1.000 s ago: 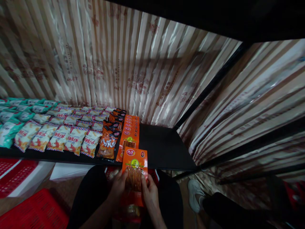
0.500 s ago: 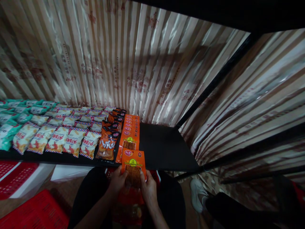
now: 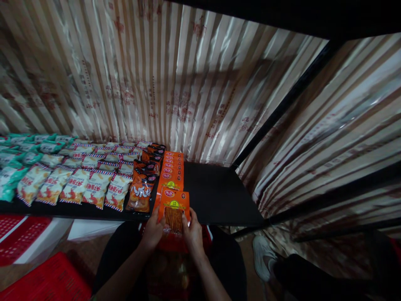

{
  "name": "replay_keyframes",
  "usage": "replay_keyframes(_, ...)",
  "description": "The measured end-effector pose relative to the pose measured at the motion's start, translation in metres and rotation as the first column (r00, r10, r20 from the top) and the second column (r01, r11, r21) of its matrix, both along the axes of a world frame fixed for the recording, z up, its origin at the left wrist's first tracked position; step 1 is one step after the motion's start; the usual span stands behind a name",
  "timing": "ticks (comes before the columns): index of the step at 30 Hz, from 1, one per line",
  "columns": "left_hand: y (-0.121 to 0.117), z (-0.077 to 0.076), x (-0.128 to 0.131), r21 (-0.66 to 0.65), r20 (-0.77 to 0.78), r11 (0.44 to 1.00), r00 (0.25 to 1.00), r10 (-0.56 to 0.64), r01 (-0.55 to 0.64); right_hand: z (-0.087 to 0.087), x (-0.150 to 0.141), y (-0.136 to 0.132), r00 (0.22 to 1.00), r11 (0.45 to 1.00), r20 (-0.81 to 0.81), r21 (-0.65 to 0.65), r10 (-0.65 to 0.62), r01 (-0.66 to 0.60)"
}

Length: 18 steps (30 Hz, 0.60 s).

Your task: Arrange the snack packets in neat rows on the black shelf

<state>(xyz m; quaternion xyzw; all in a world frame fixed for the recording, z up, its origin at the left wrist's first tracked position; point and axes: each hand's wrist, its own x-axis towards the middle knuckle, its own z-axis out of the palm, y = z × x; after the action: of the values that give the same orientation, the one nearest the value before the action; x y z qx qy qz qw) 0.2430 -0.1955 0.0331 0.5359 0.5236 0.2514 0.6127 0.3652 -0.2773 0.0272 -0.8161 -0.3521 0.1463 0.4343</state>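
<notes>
Between them, my left hand [image 3: 153, 231] and my right hand [image 3: 192, 231] hold an orange snack packet [image 3: 174, 209] by its two sides. A window in the packet shows thin brown sticks inside. Its top edge overlaps the front of a row of matching orange packets [image 3: 171, 167] on the black shelf [image 3: 216, 192]. Both hands are closed on the packet at the shelf's front edge. Left of that row lie dark orange-and-black snack bags [image 3: 140, 190], one behind another.
Several white snack bags [image 3: 97, 186] and green bags [image 3: 12, 175] fill the shelf's left part. A black post [image 3: 282, 113] rises at the right. Red crates [image 3: 46, 278] stand low at the left. A person's white shoe [image 3: 261, 257] is on the floor at the right.
Both hands have moved the held packet slightly forward and up, so it now covers more of the front packet in the orange row. The bags on the shelf stay put.
</notes>
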Motion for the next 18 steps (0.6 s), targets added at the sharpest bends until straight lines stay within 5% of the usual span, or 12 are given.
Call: replay_keyframes(18, 0.014, 0.02, 0.013, 0.247, -0.342, 0.954, 0.937, -0.078, 0.169, -0.005, 0.013, 0.037, 0.999, 0.999, 0.027, -0.021, 0.043, -0.042)
